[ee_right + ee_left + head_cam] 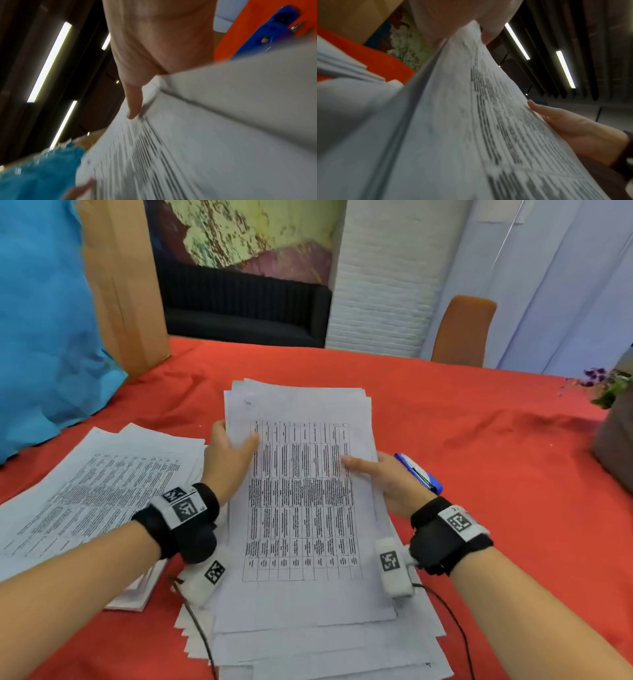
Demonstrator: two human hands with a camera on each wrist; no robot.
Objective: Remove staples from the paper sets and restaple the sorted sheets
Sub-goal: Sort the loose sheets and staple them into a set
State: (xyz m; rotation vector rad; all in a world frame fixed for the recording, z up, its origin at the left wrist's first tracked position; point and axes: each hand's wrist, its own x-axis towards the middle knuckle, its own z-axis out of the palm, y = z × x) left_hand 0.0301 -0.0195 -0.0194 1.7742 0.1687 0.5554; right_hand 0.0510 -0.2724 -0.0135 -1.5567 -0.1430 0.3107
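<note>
A thick set of printed sheets (301, 501) with a table on top is held at the table's middle, above more loose sheets (308, 652). My left hand (227, 453) grips its left edge, thumb on top, fingers underneath. My right hand (380, 474) grips its right edge, thumb lying on the print. The left wrist view shows the held sheets (462, 121) raised, with the right hand (573, 128) at the far edge. Seen from the right wrist, the thumb (134, 105) presses on the paper (188, 148). A blue stapler (419, 472) lies just right of my right hand.
A second stack of printed sheets (92, 484) lies at the left on the red tablecloth (479, 440). A blue bag (44, 320) and a cardboard box (126, 285) stand at the back left. A plant pot (613, 433) sits at the right edge, an orange chair (462, 330) behind the table.
</note>
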